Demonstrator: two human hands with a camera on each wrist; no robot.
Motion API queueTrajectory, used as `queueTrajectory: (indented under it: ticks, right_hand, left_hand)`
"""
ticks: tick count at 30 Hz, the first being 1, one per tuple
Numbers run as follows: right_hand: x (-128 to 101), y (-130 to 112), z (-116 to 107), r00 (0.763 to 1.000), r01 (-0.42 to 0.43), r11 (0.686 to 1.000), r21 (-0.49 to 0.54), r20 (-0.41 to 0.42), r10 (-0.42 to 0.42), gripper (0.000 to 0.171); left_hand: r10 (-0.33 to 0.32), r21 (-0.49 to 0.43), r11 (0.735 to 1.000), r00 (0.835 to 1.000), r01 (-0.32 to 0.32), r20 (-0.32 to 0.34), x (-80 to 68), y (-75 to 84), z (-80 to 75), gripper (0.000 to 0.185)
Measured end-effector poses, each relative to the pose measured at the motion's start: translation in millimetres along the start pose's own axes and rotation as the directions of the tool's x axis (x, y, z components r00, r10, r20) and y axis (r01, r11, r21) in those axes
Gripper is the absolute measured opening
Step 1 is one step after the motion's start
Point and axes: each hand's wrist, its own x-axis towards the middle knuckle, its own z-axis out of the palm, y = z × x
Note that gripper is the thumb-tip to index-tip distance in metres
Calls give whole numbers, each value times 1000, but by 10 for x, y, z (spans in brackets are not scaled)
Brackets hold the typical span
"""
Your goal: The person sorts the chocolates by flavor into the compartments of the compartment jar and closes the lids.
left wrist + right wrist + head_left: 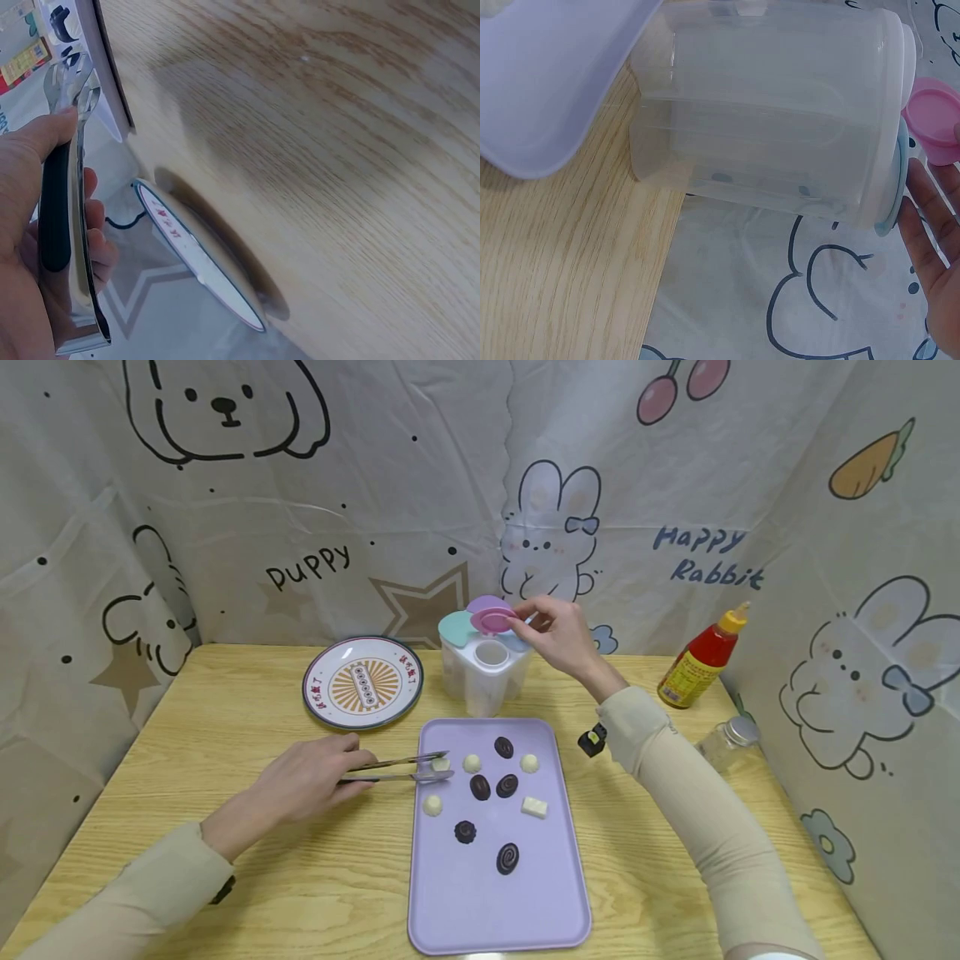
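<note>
Head view high, facing down over table [225,710]; wrist views close, low; all share tray [480,893].

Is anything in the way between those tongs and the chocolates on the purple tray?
Nothing visible. The tongs in the left hand already reach over the tray edge, tips by a white chocolate; the others lie open beyond.

pink lid [492,620] lifted, tongs [397,768] over tray edge
</note>
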Motion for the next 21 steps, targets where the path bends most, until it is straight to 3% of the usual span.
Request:
queueTrajectory:
  ticks: [10, 21]
  right_hand:
    - [-3, 15, 5, 1000, -4, 1000, -6, -1, 4, 15]
    - [2, 0, 5, 1000, 2, 1000, -5, 3, -2, 16]
  left_hand:
    - [-36, -34, 999, 999, 37, 20, 4, -10, -5, 19]
    - [-23, -58, 998, 999, 20, -48, 102, 15, -78, 17]
